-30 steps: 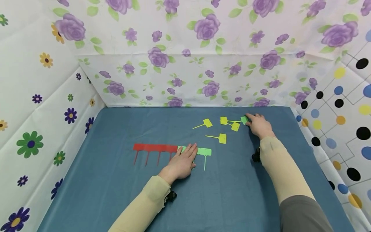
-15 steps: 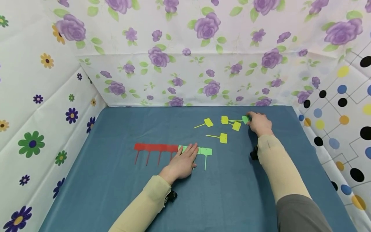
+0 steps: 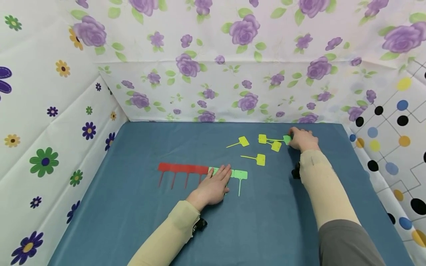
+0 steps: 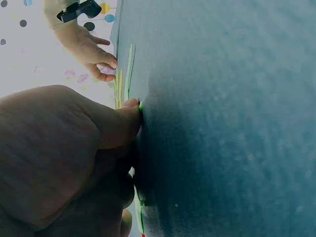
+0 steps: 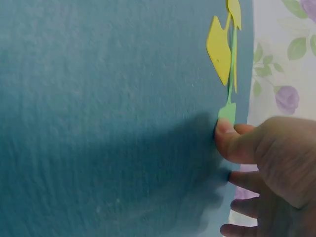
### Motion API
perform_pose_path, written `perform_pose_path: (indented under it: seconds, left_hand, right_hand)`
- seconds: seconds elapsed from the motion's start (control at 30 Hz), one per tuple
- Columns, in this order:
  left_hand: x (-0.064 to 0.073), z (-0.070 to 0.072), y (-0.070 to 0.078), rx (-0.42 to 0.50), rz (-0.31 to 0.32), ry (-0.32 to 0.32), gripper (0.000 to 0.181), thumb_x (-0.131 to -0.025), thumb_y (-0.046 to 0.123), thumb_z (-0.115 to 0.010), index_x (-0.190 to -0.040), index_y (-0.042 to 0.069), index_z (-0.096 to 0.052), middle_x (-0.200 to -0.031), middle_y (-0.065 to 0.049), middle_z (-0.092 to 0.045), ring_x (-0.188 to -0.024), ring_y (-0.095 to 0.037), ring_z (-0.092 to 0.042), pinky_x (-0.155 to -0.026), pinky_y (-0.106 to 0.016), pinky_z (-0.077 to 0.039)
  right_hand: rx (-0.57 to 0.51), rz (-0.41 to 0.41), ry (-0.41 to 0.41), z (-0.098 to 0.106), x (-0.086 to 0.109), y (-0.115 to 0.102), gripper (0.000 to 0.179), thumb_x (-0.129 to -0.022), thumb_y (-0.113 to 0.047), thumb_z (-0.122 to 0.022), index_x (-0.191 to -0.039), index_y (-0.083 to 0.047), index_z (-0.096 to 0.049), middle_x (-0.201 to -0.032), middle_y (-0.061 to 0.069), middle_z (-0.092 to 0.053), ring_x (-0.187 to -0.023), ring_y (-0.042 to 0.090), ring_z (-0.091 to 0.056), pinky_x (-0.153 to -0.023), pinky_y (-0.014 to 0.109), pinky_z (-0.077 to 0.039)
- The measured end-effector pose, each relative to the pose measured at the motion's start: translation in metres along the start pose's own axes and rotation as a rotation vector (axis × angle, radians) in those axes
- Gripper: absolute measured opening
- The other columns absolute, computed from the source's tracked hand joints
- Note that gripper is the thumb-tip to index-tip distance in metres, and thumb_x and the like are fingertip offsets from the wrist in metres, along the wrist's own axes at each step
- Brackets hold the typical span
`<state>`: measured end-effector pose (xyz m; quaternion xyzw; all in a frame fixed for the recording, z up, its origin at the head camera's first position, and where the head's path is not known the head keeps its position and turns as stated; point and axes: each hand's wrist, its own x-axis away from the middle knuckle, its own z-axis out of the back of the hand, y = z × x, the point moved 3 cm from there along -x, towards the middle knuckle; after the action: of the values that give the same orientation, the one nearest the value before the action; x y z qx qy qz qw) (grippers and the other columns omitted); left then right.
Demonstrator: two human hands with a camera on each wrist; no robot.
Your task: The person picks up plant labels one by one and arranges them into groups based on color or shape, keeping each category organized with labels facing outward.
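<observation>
My left hand (image 3: 211, 187) rests with outstretched fingers on a row of green plant labels (image 3: 241, 175), partly hiding them. Joined to the row's left end are several red plant labels (image 3: 183, 168), stems toward me. At the back right, my right hand (image 3: 303, 140) pinches the head of another green plant label (image 5: 227, 111) between thumb and index finger. That label's stem lies across yellow plant labels (image 3: 276, 146). Seen from the left wrist, the left thumb (image 4: 121, 123) presses at a green label's edge. The other right-hand fingers (image 5: 244, 207) are spread apart.
Two more yellow labels lie apart, one farther back (image 3: 244, 141) and one nearer (image 3: 261, 159). A blue cloth (image 3: 133, 221) covers the table. Patterned sheets stand along its back (image 3: 219, 92) and both sides.
The head view has shifted slightly, so everything appears a little farther right. Both hands stay at the same labels, with no clear movement of the labels.
</observation>
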<state>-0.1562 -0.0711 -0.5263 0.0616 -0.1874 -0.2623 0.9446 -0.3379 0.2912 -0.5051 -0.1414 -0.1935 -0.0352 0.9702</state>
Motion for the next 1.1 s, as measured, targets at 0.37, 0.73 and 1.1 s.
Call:
perform_pose_path:
  seconds: [0.37, 0.73, 1.1]
  left_hand:
    - [0.000, 0.003, 0.003, 0.003, -0.008, -0.008, 0.070, -0.116, 0.035, -0.048, -0.173, 0.013, -0.016, -0.181, -0.001, -0.003, -0.165, -0.020, -0.002, -0.134, -0.050, -0.004]
    - [0.000, 0.002, 0.002, 0.003, -0.013, 0.003, 0.069, -0.116, 0.034, -0.048, -0.173, 0.012, -0.017, -0.181, -0.002, -0.005, -0.165, -0.021, -0.002, -0.133, -0.051, -0.005]
    - [0.001, 0.003, 0.003, 0.015, -0.010, -0.002, 0.069, -0.115, 0.032, -0.050, -0.173, 0.012, -0.017, -0.181, -0.003, -0.006, -0.165, -0.022, -0.002, -0.133, -0.051, -0.004]
  right_hand:
    - [-0.120, 0.056, -0.075, 0.010, 0.003, 0.024, 0.051, -0.100, -0.032, -0.075, -0.126, 0.000, -0.045, -0.123, 0.028, -0.050, -0.107, 0.045, -0.049, -0.087, 0.060, -0.045]
    - [-0.192, 0.238, -0.088, 0.006, 0.016, 0.052, 0.042, -0.107, -0.038, -0.067, -0.116, 0.000, -0.051, -0.131, 0.034, -0.048, -0.101, 0.038, -0.049, -0.082, 0.051, -0.040]
    - [-0.321, 0.225, 0.093, -0.006, 0.044, 0.065, 0.057, -0.109, -0.055, -0.058, -0.134, -0.004, -0.056, -0.152, 0.029, -0.047, -0.130, 0.049, -0.047, -0.101, 0.066, -0.043]
